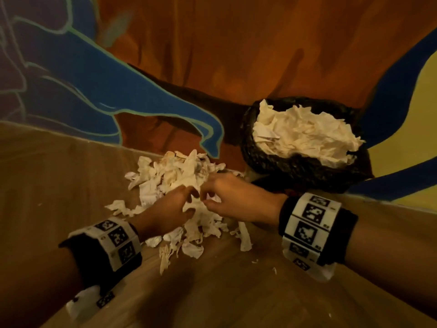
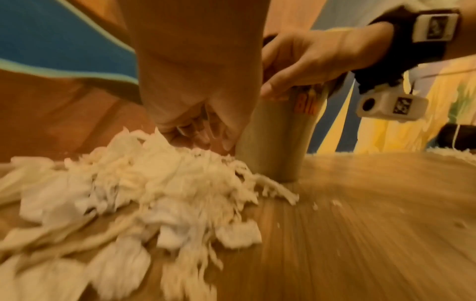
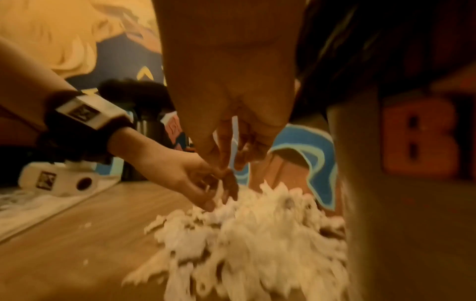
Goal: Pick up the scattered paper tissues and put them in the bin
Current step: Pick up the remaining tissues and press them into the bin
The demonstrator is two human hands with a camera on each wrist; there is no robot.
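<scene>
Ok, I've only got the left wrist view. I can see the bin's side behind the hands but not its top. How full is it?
Observer: The head view shows the bin heaped, with tissues rising above its black liner.
Operator: And what are the right hand's fingers doing? They're hidden from me.
Observer: The right hand is pinching tissue from the floor pile, fingertip to fingertip with the left hand, which grips tissue too.
</scene>
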